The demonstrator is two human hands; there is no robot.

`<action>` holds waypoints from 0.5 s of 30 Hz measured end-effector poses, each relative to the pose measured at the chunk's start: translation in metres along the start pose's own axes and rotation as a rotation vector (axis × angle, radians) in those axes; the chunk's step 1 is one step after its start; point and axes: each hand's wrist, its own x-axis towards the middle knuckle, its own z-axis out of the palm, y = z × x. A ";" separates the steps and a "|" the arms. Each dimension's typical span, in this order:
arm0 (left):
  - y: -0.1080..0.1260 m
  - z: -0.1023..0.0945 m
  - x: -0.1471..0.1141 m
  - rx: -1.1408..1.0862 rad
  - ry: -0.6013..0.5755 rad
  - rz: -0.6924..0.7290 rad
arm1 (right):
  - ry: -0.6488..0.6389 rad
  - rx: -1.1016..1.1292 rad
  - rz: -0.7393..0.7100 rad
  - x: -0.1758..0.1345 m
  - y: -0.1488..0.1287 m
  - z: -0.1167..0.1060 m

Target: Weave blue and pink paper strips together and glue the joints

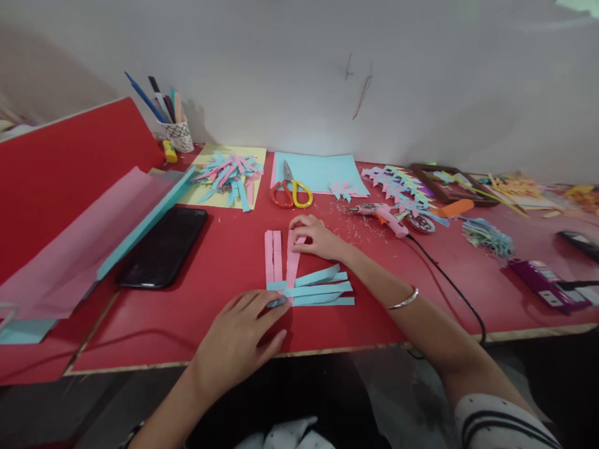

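Red table [224,255], pale wall [281,75] behind; right hand [318,238] pinches a pink strip [291,268], partly hiding its top. Left hand [241,330], loosely spread, rests on blue strips [327,289] near the table's front, covering some left ends.

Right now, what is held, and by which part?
The right hand holds a pink strip near its far end; the left hand touches crossed strips, grip unclear.

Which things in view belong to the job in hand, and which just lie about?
Job in hand:
pink strips, one held in the right hand
blue strips, beside the left hand
perhaps the scissors

Apparently lying about:
black phone
pen cup
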 end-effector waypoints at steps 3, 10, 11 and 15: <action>0.000 0.001 0.000 -0.009 -0.003 -0.003 | 0.024 0.085 -0.092 0.006 0.002 0.005; -0.001 0.000 0.000 -0.026 0.003 0.004 | 0.004 0.225 -0.097 0.016 0.000 0.009; -0.001 0.000 0.000 -0.028 0.004 0.003 | -0.004 0.248 -0.073 0.015 0.000 0.008; -0.001 0.000 0.000 -0.051 0.003 -0.008 | -0.031 0.351 0.008 0.013 0.001 0.002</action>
